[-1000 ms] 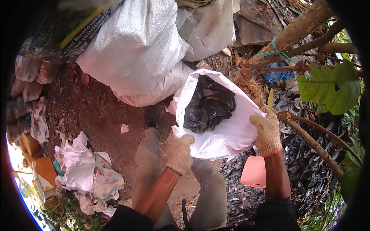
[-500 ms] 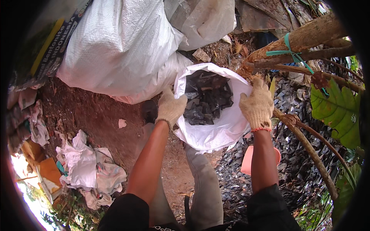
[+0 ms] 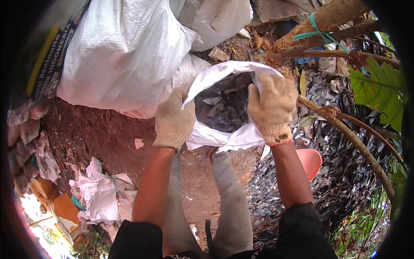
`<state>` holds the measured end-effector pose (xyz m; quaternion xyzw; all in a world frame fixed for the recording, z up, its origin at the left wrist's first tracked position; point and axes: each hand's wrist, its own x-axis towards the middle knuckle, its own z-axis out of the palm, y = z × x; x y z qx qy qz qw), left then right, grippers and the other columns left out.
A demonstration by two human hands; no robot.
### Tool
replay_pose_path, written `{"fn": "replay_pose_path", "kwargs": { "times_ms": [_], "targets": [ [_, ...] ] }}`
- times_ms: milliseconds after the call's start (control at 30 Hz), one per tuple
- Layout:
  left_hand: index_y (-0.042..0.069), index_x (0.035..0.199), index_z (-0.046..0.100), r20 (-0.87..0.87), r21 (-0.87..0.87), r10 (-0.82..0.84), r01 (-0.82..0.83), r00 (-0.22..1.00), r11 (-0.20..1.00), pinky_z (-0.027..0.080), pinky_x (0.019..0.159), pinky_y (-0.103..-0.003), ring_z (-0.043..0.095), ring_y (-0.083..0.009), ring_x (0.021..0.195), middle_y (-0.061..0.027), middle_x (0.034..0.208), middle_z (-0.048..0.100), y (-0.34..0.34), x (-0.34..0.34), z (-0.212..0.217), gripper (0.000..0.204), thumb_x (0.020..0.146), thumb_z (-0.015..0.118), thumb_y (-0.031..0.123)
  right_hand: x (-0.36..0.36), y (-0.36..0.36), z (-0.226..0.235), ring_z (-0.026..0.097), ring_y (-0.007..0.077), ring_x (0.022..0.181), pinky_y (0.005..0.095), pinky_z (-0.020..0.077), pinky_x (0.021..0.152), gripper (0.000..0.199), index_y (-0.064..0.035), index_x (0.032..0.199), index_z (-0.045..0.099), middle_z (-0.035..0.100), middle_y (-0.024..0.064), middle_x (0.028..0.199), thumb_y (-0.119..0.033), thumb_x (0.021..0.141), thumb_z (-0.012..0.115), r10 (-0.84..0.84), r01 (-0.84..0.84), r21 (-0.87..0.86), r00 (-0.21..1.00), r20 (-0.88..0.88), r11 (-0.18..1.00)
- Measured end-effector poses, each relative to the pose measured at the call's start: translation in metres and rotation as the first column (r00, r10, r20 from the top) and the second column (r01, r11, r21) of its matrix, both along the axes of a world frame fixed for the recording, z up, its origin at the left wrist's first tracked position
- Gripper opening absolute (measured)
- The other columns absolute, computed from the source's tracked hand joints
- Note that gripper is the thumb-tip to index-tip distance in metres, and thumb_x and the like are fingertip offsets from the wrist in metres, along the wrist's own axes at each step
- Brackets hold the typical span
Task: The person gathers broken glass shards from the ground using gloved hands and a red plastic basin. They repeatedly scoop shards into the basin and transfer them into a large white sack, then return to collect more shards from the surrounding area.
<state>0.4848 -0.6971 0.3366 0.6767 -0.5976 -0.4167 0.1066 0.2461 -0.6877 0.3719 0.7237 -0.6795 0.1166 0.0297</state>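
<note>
Between my hands stands a white woven sack (image 3: 217, 140), its mouth gaping upward. Dark, shiny, flat pieces (image 3: 224, 105) lie inside; I cannot tell what they are made of. My left hand (image 3: 174, 118), in a beige knit glove, is closed on the left rim of the sack. On the right rim, my right hand (image 3: 274, 105) grips the cloth in a matching glove with a red-edged cuff. The fingertips of both hands are partly hidden by the rim and the gloves.
Large filled white sacks (image 3: 125, 56) stand at the far left. A heap of dark flakes (image 3: 276, 185) spreads on the right, with a pink plastic scoop (image 3: 309, 163) on it. Branches (image 3: 349, 134) and a tied trunk (image 3: 319, 26) edge the right. Crumpled sacking (image 3: 97, 190) lies left.
Both hands have lifted closer to me with the sack's rim, and the right hand has moved slightly inward. The mouth looks narrower. More of the pink scoop shows.
</note>
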Motion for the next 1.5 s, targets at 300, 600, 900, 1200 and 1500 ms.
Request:
{"fn": "replay_pose_path", "kwargs": {
  "times_ms": [300, 600, 900, 1200, 1500],
  "targets": [
    [0.003, 0.109, 0.056, 0.200, 0.055, -0.236, 0.229, 0.951, 0.972, 0.051, 0.083, -0.044, 0.064, -0.0343, 0.091, -0.0190, 0.104, 0.062, 0.008, 0.030, 0.003, 0.030, 0.085, 0.069, 0.017, 0.012, 0.049, 0.032, 0.064, 0.0380, 0.126, 0.0758, 0.0058, 0.119, 0.074, -0.0063, 0.124, 0.075, 0.072, 0.0207, 0.125, -0.067, 0.097, 0.043, 0.180, 0.079, 0.995, 0.981, -0.068, -0.054],
    [0.005, 0.122, 0.064, 0.465, -0.018, -0.773, 0.877, 0.432, 0.479, 0.057, 0.090, -0.050, 0.069, -0.0412, 0.110, -0.0239, 0.115, 0.070, -0.107, -0.098, -0.034, 0.045, 0.084, 0.069, 0.030, 0.010, 0.014, -0.020, 0.062, 0.0421, 0.123, 0.0520, 0.0498, 0.106, 0.056, 0.0005, 0.135, 0.057, 0.065, 0.0237, 0.128, -0.037, 0.094, 0.061, -0.397, 0.389, 0.619, 0.908, -0.132, 0.683],
    [0.003, 0.105, 0.067, 0.355, -0.383, -0.533, 0.640, 0.768, 0.666, 0.056, 0.081, -0.043, 0.074, -0.0331, 0.087, -0.0173, 0.091, 0.074, -0.090, -0.054, 0.018, 0.022, 0.091, 0.069, 0.020, -0.017, 0.121, -0.008, 0.071, 0.0315, 0.097, 0.0388, 0.0588, 0.084, 0.044, -0.0036, 0.128, 0.063, 0.068, 0.0208, 0.120, -0.025, 0.091, 0.074, -0.715, 0.743, -0.167, 0.669, 0.205, 0.648],
    [0.000, 0.131, 0.057, 0.034, -0.546, -0.916, 0.776, 0.399, 0.318, 0.052, 0.095, -0.047, 0.063, -0.0369, 0.112, -0.0188, 0.123, 0.063, 0.080, -0.096, 0.052, 0.071, 0.071, 0.090, 0.021, -0.078, 0.355, -0.046, 0.069, 0.0300, 0.110, 0.0410, 0.0544, 0.096, 0.056, -0.0017, 0.132, 0.062, 0.069, 0.0188, 0.120, -0.040, 0.093, 0.073, -0.926, 0.705, 0.602, 0.263, 0.271, 0.376],
    [0.002, 0.127, 0.055, 0.047, -0.367, -0.990, 0.924, 0.131, 0.105, 0.054, 0.086, -0.046, 0.064, -0.0369, 0.100, -0.0178, 0.114, 0.062, 0.277, -0.180, 0.008, 0.064, 0.073, 0.087, 0.012, -0.193, 0.754, -0.180, 0.067, 0.0396, 0.114, 0.0443, 0.0520, 0.099, 0.066, 0.0031, 0.129, 0.061, 0.069, 0.0264, 0.122, -0.044, 0.085, 0.076, -0.975, 0.706, 0.682, -0.219, -0.047, -0.191]
  ]
}}
